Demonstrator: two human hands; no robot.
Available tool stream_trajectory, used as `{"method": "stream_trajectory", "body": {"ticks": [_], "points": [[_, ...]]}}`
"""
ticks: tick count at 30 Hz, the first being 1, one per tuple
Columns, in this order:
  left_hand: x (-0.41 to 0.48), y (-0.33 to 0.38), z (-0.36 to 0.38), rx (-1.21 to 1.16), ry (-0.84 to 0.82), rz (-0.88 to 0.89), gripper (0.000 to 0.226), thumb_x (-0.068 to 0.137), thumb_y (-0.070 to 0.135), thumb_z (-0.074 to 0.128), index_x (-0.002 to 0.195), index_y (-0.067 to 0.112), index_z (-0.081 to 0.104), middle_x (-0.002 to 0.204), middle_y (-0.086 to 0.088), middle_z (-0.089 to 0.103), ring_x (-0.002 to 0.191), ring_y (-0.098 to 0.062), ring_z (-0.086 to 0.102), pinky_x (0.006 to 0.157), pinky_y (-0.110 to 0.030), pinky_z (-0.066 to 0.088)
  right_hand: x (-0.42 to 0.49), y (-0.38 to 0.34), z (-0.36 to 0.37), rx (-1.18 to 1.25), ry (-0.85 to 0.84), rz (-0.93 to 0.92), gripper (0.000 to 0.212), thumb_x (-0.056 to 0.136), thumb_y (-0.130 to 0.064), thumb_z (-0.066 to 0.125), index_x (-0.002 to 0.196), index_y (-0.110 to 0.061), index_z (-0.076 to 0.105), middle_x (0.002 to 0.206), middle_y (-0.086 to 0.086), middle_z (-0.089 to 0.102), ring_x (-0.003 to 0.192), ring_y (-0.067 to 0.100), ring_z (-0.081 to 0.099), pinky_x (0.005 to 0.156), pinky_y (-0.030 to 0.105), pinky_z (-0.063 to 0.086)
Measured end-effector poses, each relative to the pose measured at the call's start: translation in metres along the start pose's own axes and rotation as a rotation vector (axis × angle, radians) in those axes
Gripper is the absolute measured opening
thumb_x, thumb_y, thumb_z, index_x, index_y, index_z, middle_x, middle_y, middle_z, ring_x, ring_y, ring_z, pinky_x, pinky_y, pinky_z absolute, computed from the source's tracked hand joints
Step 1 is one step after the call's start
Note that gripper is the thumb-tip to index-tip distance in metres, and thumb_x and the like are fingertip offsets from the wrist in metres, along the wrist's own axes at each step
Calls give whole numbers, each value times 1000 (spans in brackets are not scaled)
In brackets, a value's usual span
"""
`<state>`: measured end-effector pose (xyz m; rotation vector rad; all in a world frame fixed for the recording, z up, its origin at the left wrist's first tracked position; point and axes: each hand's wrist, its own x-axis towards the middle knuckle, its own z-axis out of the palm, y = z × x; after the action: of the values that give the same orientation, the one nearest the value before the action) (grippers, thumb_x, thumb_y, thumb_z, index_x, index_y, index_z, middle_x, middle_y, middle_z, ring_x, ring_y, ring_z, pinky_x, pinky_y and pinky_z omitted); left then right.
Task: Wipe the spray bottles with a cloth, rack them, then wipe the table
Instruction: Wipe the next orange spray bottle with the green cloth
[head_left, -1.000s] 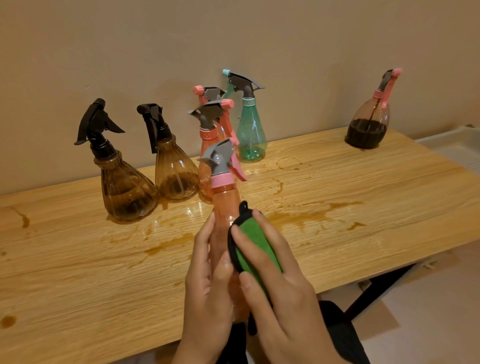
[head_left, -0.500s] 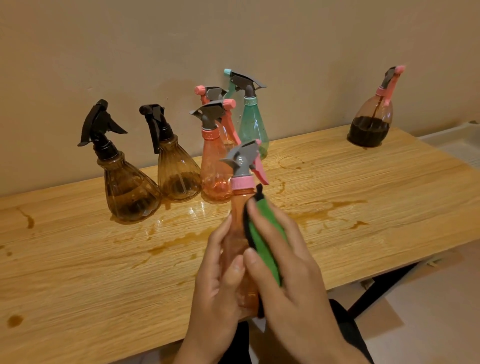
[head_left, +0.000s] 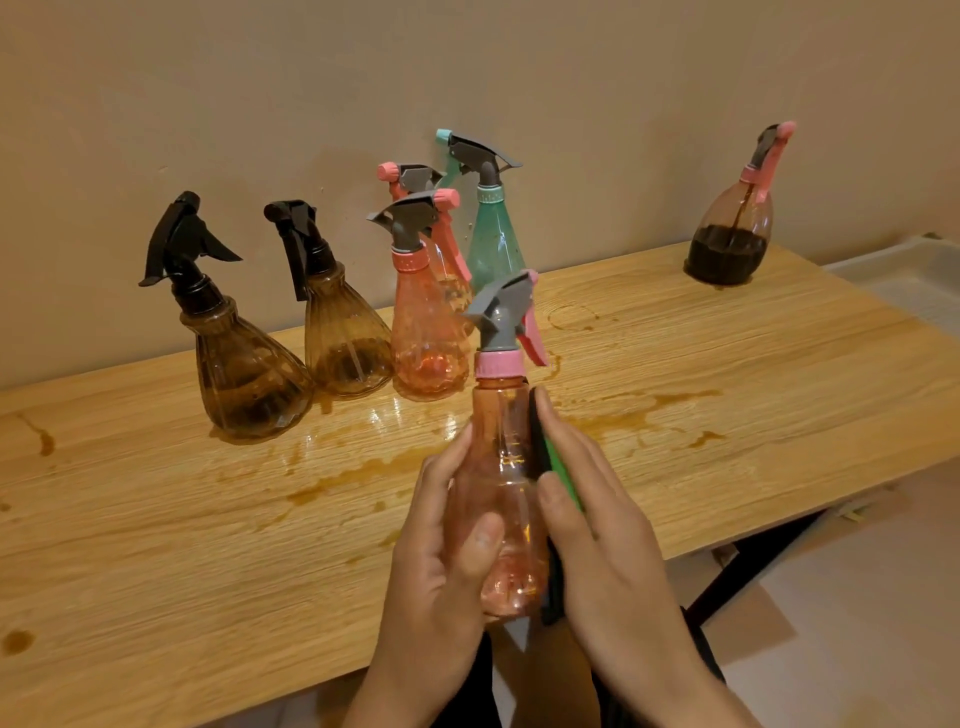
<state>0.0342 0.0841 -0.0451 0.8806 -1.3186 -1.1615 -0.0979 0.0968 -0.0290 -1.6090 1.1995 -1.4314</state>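
My left hand (head_left: 441, 561) grips a pink spray bottle (head_left: 501, 467) with a grey trigger head, holding it upright above the table's front edge. My right hand (head_left: 597, 530) presses a green and black cloth (head_left: 558, 467) against the bottle's right side, its fingers lying along the cloth. On the wooden table (head_left: 156, 545) stand two brown bottles (head_left: 244, 379) (head_left: 343, 332), two more pink bottles (head_left: 423, 332), a green bottle (head_left: 491, 239) and, far right, a bottle with dark liquid (head_left: 730, 234).
Brown liquid streaks and puddles (head_left: 353, 473) spread over the middle of the table, with spots at the left edge (head_left: 18, 640). A white tray or basin (head_left: 904, 275) sits beyond the table's right end. The wall stands close behind the bottles.
The held pink bottle has shifted right and risen more upright. My right hand with the cloth has slid round from the front of the bottle to its right side.
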Motion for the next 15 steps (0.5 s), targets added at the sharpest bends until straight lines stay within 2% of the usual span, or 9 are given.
{"method": "stream_trajectory", "body": {"ticks": [2, 4, 5, 6, 8, 9, 11, 13, 15], "points": [[2, 0, 0, -78, 50, -26, 60, 76, 63, 76, 133, 50, 61, 136, 14, 67, 125, -12, 65, 92, -24, 55, -12, 3, 7, -185, -36, -134, 47, 106, -45, 39, 153, -49, 36, 162, -25, 27, 149, 0, 28, 112, 11, 31], [3, 0, -2, -162, 98, -59, 57, 79, 49, 67, 135, 41, 61, 136, 8, 69, 124, -16, 67, 90, -23, 56, -28, 12, 14, -300, -9, -240, 45, 107, -43, 39, 152, -43, 42, 165, -12, 26, 152, 14, 30, 115, 31, 39], [4, 0, -3, -180, 114, -68, 55, 80, 48, 63, 135, 40, 62, 136, 4, 69, 125, -19, 67, 91, -26, 57, -34, 16, 16, -325, 20, -257, 44, 108, -43, 38, 151, -42, 43, 165, -10, 27, 151, 18, 32, 113, 37, 43], [4, 0, -3, -196, 126, -68, 54, 80, 49, 63, 133, 40, 63, 137, -1, 68, 124, -23, 67, 92, -31, 57, -39, 18, 19, -338, 49, -255, 43, 108, -45, 37, 151, -44, 42, 165, -9, 28, 150, 18, 35, 111, 38, 45], [4, 1, -3, -230, 139, -73, 56, 79, 53, 73, 133, 40, 63, 136, -9, 68, 122, -31, 68, 93, -37, 58, -44, 19, 22, -313, 102, -216, 44, 108, -49, 35, 151, -47, 41, 163, -12, 32, 147, 12, 38, 110, 24, 42], [3, 1, -3, -238, 134, -72, 66, 75, 60, 80, 135, 39, 62, 137, -10, 67, 122, -33, 68, 94, -38, 59, -44, 18, 23, -268, 128, -178, 44, 107, -52, 34, 150, -49, 41, 162, -15, 34, 146, 7, 38, 109, 15, 38], [2, 0, -4, -207, 95, -53, 77, 70, 68, 83, 137, 40, 58, 140, -7, 66, 124, -32, 67, 98, -39, 57, -43, 16, 24, -176, 155, -112, 44, 106, -55, 34, 149, -52, 41, 159, -19, 36, 144, -1, 37, 106, 4, 31], [3, -2, -6, -141, 56, -27, 71, 71, 56, 86, 136, 46, 58, 139, 3, 66, 128, -24, 65, 103, -35, 54, -39, 15, 22, -156, 146, -104, 44, 105, -52, 37, 149, -53, 40, 160, -21, 35, 144, -4, 35, 104, 1, 30], [3, -3, -8, -97, 38, 5, 66, 72, 38, 81, 134, 48, 60, 139, 5, 65, 128, -17, 64, 101, -26, 53, -34, 14, 19, -162, 119, -113, 47, 104, -43, 41, 150, -52, 38, 161, -22, 32, 146, -4, 33, 104, 1, 30]]}}
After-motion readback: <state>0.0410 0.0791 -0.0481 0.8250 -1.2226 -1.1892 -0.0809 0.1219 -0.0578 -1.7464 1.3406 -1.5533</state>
